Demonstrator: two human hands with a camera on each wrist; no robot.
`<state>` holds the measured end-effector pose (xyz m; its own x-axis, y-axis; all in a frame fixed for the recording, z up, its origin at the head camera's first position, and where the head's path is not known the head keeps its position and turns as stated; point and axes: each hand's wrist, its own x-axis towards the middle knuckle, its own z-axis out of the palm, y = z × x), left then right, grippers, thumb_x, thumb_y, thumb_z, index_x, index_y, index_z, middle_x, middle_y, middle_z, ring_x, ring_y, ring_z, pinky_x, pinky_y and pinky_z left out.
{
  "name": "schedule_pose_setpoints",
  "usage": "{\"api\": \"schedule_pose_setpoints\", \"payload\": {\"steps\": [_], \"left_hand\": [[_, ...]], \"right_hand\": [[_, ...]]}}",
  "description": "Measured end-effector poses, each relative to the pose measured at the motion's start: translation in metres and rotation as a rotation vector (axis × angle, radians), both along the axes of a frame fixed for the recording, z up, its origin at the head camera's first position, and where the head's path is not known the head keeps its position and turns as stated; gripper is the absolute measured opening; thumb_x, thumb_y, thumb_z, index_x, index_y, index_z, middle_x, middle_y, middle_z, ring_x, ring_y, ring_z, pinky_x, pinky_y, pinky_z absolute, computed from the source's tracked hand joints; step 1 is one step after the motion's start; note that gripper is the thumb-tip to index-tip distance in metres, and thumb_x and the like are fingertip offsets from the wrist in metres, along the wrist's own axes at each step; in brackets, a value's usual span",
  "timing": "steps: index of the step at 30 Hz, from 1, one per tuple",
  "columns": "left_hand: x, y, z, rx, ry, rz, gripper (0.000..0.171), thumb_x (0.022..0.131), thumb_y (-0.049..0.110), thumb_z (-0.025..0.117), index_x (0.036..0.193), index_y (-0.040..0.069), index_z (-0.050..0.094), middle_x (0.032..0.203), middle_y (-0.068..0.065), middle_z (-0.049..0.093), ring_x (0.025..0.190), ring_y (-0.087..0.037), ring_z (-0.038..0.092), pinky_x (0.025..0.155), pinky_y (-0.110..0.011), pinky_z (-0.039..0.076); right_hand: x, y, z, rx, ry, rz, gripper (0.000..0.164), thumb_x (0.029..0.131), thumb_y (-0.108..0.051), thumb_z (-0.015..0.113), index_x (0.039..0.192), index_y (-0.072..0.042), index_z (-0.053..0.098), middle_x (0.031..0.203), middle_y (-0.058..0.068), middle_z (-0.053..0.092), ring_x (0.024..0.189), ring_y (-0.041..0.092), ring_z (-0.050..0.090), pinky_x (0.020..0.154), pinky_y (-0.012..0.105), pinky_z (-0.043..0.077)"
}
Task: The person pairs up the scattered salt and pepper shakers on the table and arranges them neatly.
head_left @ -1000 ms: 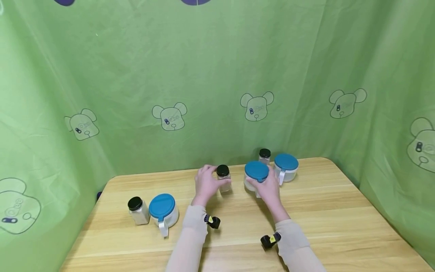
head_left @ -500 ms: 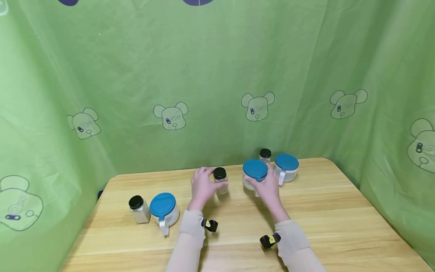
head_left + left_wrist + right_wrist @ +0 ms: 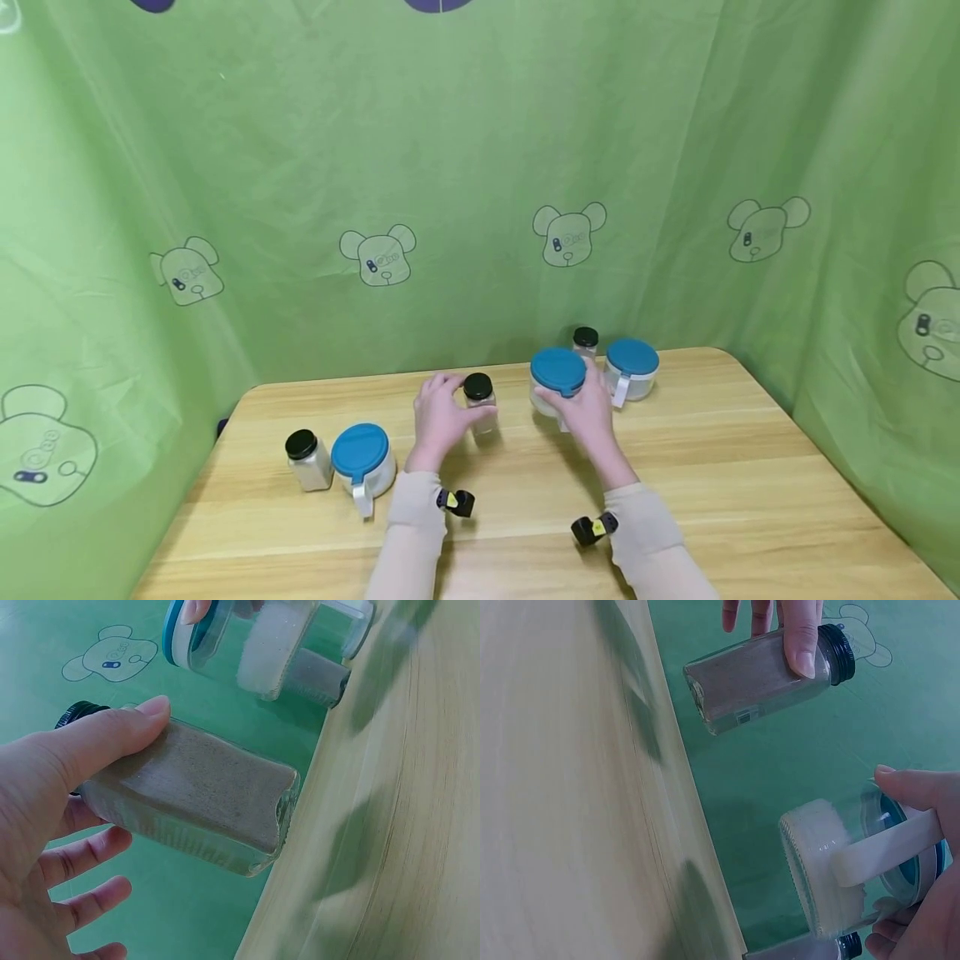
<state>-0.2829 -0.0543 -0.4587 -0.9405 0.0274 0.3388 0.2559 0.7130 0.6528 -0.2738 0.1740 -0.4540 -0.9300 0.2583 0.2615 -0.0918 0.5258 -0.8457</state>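
Note:
My left hand (image 3: 437,423) grips a square glass spice jar (image 3: 195,787) with a black screw lid and grey-brown powder inside. Thumb on one side, it holds the jar near the lid, the other fingers spread. My right hand (image 3: 591,410) holds a round clear seasoning jar (image 3: 817,859) by its blue lid (image 3: 558,370). White grains fill part of that jar, and a white handle sticks out from its side. Both held jars hang over the back of the table, apart from each other, with shadows on the wood below.
Front left on the wooden table (image 3: 750,483) stand a black-lidded jar (image 3: 309,463) and a blue-lidded handled jar (image 3: 363,457). Back right stand another black-lidded jar (image 3: 585,340), partly hidden, and a blue-lidded jar (image 3: 632,363). A green curtain (image 3: 465,167) surrounds the table.
My left hand has carried the spice jar left and slightly toward me. My right hand has shifted the seasoning jar a little to the left and upward in view.

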Motion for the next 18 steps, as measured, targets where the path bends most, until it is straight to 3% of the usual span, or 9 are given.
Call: {"api": "schedule_pose_setpoints", "payload": {"steps": [10,18], "left_hand": [[0.004,-0.006,0.002,0.009,0.016,0.001,0.072,0.064,0.05,0.086,0.121,0.009,0.067,0.125,-0.009,0.061,0.121,-0.032,0.05,0.106,-0.054,0.033],[0.006,-0.009,0.001,-0.037,0.037,0.009,0.072,0.064,0.051,0.086,0.12,0.009,0.067,0.122,-0.008,0.062,0.119,-0.032,0.051,0.105,-0.054,0.035]], "right_hand": [[0.001,-0.009,0.002,0.018,0.003,-0.005,0.088,0.073,-0.032,0.086,0.14,-0.001,0.038,0.137,0.025,0.045,0.13,0.041,0.04,0.108,0.063,0.033],[0.009,-0.019,0.007,0.009,-0.026,0.008,0.092,0.074,-0.033,0.085,0.144,-0.001,0.034,0.142,0.025,0.042,0.134,0.042,0.036,0.11,0.064,0.031]]}}
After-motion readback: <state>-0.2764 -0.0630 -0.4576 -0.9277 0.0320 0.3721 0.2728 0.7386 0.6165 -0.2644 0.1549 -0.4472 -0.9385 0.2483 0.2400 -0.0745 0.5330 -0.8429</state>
